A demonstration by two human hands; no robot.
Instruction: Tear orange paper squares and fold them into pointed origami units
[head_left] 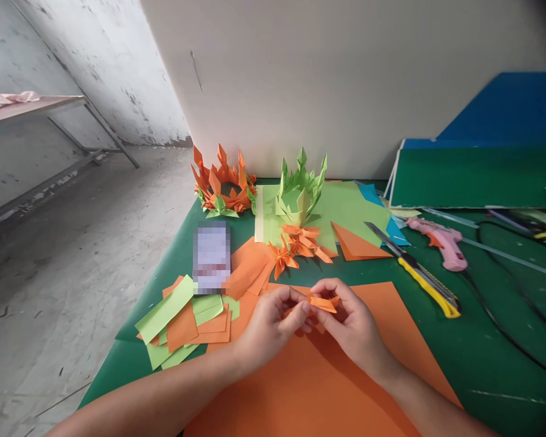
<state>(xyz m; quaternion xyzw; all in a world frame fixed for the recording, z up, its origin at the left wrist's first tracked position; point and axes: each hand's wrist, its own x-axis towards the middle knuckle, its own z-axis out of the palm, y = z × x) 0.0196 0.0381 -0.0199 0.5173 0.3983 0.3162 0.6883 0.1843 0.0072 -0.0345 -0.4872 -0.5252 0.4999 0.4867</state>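
Note:
Between my two hands is a small folded piece of orange paper (324, 303), held above a large orange sheet (346, 370). My left hand (273, 318) is closed, its thumb and fingers pinching the paper's left end. From the other side my right hand (352, 321) pinches it too, fingers curled round it. Part of the folded paper is hidden by my fingers. Just beyond my hands lie several folded orange paper flowers (295, 246). A green paper crown (300, 194) stands behind them, and an orange paper crown (222, 185) with green leaves sits to its left.
Loose green and orange paper pieces (182, 325) lie at left, near a blurred-out phone-like rectangle (212, 255). On the right are a yellow utility knife (425, 282) with its blade out, a pink glue gun (441, 243) with a cord, and an orange paper triangle (357, 244).

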